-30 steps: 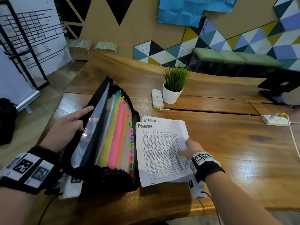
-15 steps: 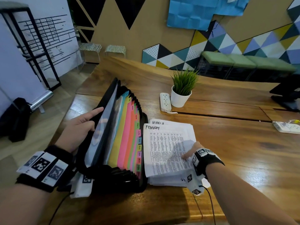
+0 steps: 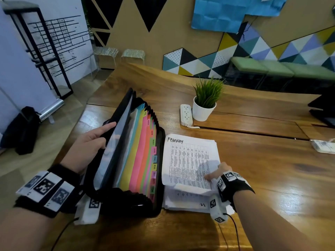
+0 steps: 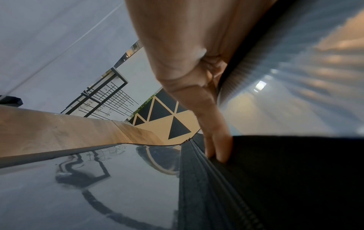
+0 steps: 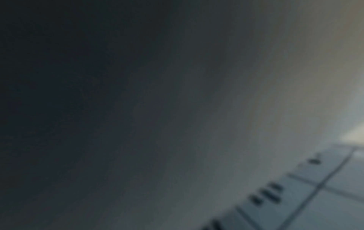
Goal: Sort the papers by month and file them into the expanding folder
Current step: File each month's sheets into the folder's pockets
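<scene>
Right now your left hand [image 3: 87, 144] grips the front cover of the expanding folder [image 3: 126, 160], holding it open. Just right of the folder, the paper stack [image 3: 190, 201] lies on the table [image 3: 272, 169]; your right hand [image 3: 220, 172] pinches the lifted "February" sheet [image 3: 188, 160].

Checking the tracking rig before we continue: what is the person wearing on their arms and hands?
Both forearms are bare, no sleeves. The left hand and right hand wear no gloves. Each wrist carries a black strap with white square-code marker tags, a white tagged camera block hanging below, and a thin black cable trailing back.
</scene>
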